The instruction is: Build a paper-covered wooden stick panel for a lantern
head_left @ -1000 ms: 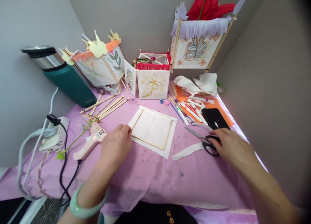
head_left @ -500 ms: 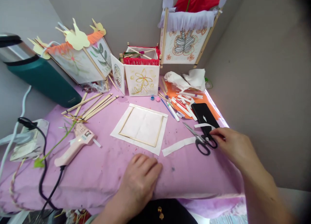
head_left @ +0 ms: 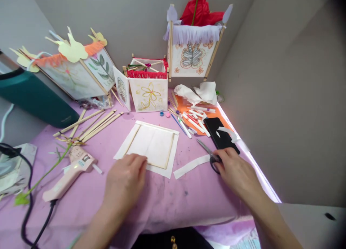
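A white sheet with a thin wooden stick frame [head_left: 151, 144] lies on the pink cloth. My left hand [head_left: 125, 178] is at its lower left corner, fingers together over the edge; whether they pinch anything is hidden. On the right, my right hand [head_left: 235, 169] has its fingers closed on the black handles of the scissors [head_left: 207, 148], whose blades point up and left. A white paper strip [head_left: 190, 167] runs from the sheet's right side to the scissors. Behind my right hand is a black phone [head_left: 218, 130] with a curled white scrap [head_left: 228, 132] by it.
A pink glue gun [head_left: 67, 177] with its cable, wooden sticks [head_left: 101, 126] and a teal bottle [head_left: 38, 97] are on the left. Decorated paper lanterns [head_left: 151, 94] stand at the back. Markers [head_left: 193, 123] lie on orange paper [head_left: 221, 117] near the wall.
My left hand has moved up and left to the framed sheet. My right hand has come in to the scissors' handles. The white scrap has shifted right across the phone. The view has shifted.
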{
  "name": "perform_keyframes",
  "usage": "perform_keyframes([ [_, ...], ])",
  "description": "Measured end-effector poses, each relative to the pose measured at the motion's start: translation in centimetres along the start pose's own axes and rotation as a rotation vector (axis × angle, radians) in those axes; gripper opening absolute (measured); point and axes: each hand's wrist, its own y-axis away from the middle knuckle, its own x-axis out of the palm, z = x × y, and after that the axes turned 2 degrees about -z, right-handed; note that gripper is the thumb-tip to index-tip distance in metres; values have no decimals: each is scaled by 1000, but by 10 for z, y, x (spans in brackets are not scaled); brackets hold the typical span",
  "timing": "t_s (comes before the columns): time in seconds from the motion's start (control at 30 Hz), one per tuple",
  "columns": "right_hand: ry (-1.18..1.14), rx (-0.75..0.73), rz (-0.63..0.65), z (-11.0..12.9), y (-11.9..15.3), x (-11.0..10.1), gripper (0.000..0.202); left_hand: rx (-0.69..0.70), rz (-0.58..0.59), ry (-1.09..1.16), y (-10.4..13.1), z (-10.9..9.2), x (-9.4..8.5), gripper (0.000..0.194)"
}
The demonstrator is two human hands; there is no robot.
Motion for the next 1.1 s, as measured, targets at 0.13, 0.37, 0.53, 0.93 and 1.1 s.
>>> perform_keyframes([
  [0.13,93,7,44,-4,-3,-1,32,119,-22,162,27,-38,17,18],
  [0.37,-588,-73,290,-13,4,-23,29,109,-93,201,47,-48,26,17],
  [0.53,-785,-276,565,-11,4,-42,35,87,-98,104,46,-52,31,21],
  [0.93,-1080,-159,1053,-4,-11,-23,30,79,-82,39,42,-57,36,18],
  [1.1,-1104,-150,1226,-1,-25,-14,32,94,-105,77,47,-56,31,16],
])
